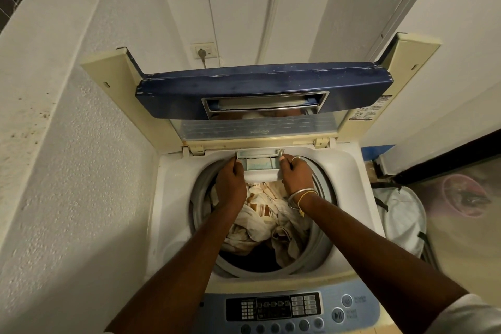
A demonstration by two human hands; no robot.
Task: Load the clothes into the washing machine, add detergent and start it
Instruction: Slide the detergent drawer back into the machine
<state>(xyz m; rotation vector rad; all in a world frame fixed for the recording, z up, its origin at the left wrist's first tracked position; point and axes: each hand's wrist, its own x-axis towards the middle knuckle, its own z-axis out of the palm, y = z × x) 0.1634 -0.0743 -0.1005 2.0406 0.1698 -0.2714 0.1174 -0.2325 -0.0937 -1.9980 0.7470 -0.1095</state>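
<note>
Above the clothes, left hand and right hand grip the detergent drawer, fingers partly hidden.

Glossy, scuffed dark-blue plastic lid; smooth white plastic washer top; crumpled cream striped cloth; rough white plaster wall.

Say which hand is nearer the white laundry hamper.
Right. The right hand holds the detergent drawer at its right end, toward the hamper; the left hand holds its left end, farther away.

The control panel is cut off at bottom.
</note>
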